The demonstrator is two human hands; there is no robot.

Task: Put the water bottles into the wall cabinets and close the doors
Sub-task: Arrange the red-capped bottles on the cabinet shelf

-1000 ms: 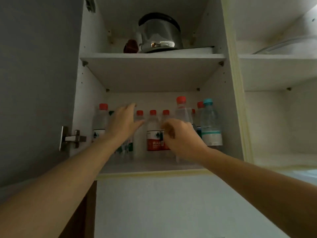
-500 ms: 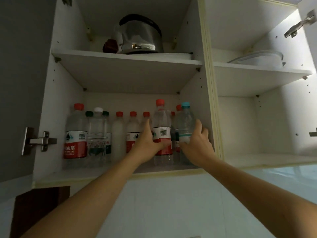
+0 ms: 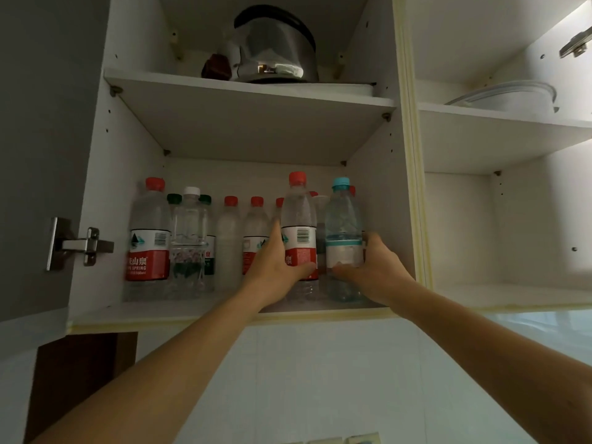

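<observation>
Several water bottles stand on the lower shelf [image 3: 192, 310] of the open left wall cabinet. My left hand [image 3: 275, 267] grips a tall red-capped bottle [image 3: 299, 229] with a red and white label at the shelf's front right. Beside it, my right hand [image 3: 373, 267] grips a blue-capped bottle [image 3: 342, 225] with a teal band, close to the cabinet's right wall. A large red-labelled bottle [image 3: 148, 245] stands at the front left, with a white-capped clear bottle [image 3: 190, 238] next to it. Smaller red-capped and green-capped bottles line the back.
A steel kettle [image 3: 275, 49] sits on the upper shelf. The grey left door [image 3: 38, 155] hangs open on its hinge [image 3: 80, 245]. The right cabinet's lower shelf [image 3: 512, 293] is bare; a glass lid [image 3: 509, 97] lies on its upper shelf. White tiles cover the wall below.
Both hands moved right from the middle bottles onto the two front-right bottles and closed round them. The view shifted to the right and came closer.
</observation>
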